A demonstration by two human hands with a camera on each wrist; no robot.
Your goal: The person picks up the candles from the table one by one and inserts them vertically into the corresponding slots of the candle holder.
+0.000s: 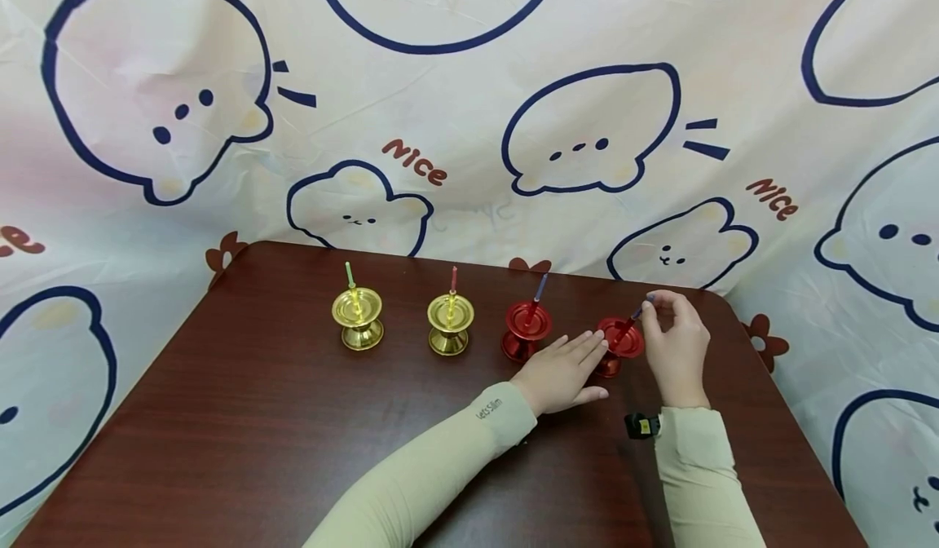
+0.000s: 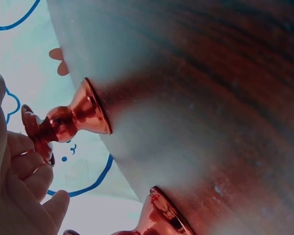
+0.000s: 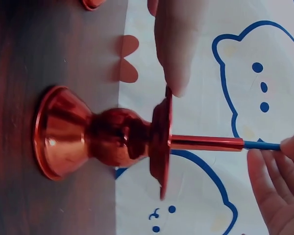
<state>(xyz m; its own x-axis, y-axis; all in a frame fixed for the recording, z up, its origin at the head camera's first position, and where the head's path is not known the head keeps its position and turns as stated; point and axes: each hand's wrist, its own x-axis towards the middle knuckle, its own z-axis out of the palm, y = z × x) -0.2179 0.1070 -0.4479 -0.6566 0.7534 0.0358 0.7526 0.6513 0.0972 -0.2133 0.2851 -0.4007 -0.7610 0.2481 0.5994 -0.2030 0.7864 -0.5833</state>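
A blue candle [image 3: 262, 145] stands in the tube of the rightmost red metal candle holder [image 3: 63, 139], its lower end inside. My right hand [image 1: 678, 352] pinches the candle's upper part between thumb and fingertips. From the left, my left hand [image 1: 559, 375] reaches over with straight fingers, their tips at the dish rim of this same holder. In the left wrist view the holder [image 2: 81, 115] stands with its base on the table. Close by my left hand is another red candle holder [image 1: 528, 320], which bears a blue candle [image 1: 541, 287].
Further left on the brown table [image 1: 257, 434] stand two gold candle holders, one [image 1: 357, 310] with a green candle [image 1: 349, 275], the other [image 1: 451, 313] with a red candle [image 1: 453, 279]. A printed white cloth [image 1: 469, 108] hangs behind the table's back edge.
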